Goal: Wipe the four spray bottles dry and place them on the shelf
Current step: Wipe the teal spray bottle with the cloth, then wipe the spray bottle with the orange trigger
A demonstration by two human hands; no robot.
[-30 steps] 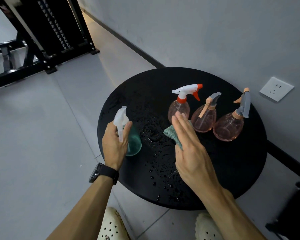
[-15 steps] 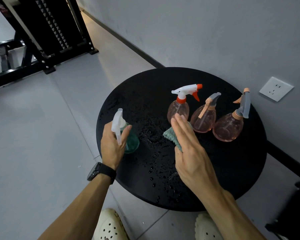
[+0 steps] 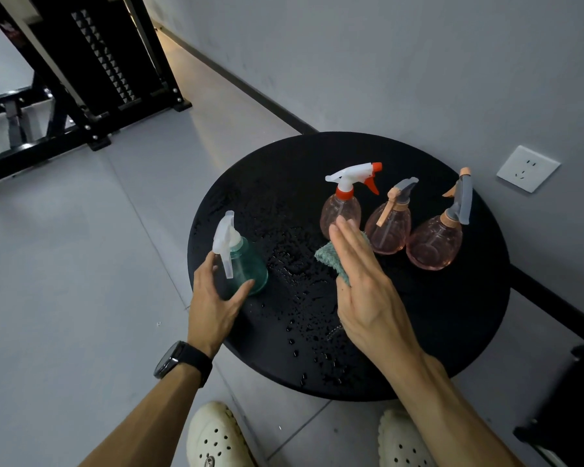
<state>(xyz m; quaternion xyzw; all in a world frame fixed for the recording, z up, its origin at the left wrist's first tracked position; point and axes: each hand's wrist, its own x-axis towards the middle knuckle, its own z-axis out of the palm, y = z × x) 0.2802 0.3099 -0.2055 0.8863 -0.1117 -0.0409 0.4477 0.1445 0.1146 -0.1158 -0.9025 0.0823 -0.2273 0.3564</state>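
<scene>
Head view of a round black table (image 3: 452,332) set against a grey wall, its top beaded with water droplets (image 3: 297,264). The left hand (image 3: 213,301), a black wristwatch (image 3: 179,360) on its wrist, wraps the lower body of the green spray bottle (image 3: 246,264): the thumb lies against the bottle's near right side and the fingers curve round its far left side, just below the translucent white trigger head, which rises above the fingertips. The bottle stands upright near the table's left edge. The right hand (image 3: 368,294) is held nearly flat with the fingers straight and close together; a teal cloth (image 3: 331,259) sits under them, its folded edge showing to the left of the fingers, and whether the thumb pinches it cannot be seen. Just beyond the right fingertips stands the pink bottle with the white-and-red trigger (image 3: 343,203); to the right of the fingertips stand the pink bottle with the small grey-and-orange trigger (image 3: 390,227) and, farther right, the larger pink bottle with the grey trigger (image 3: 435,244), all upright in a row. A white wall socket (image 3: 527,168) is on the wall beyond; two cream perforated clogs (image 3: 216,436) show on the floor below the wrists.
</scene>
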